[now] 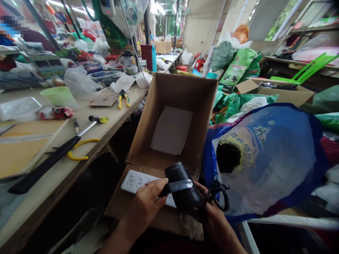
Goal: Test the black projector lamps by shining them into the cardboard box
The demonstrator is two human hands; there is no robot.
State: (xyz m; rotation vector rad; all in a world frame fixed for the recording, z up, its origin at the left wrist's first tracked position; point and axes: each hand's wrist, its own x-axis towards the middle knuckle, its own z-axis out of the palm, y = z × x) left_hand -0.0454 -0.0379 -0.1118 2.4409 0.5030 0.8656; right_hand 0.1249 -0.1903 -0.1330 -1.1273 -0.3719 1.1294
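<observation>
The hands (144, 206) and black device (182, 187) hide part of a power strip (134, 182).

A long wooden workbench (119, 114) runs up the left side, from about 9 o'clock to nearly 12, and it's pretty packed. Around 10 o'clock there's a green plastic bowl (58, 96) and a yellow-handled screwdriver (98, 119). Yellow-handled pliers (123, 98) sit near 11, just beside a cardboard scrap (103, 101), and a tan board (23, 148) lies flat at 9.
</observation>
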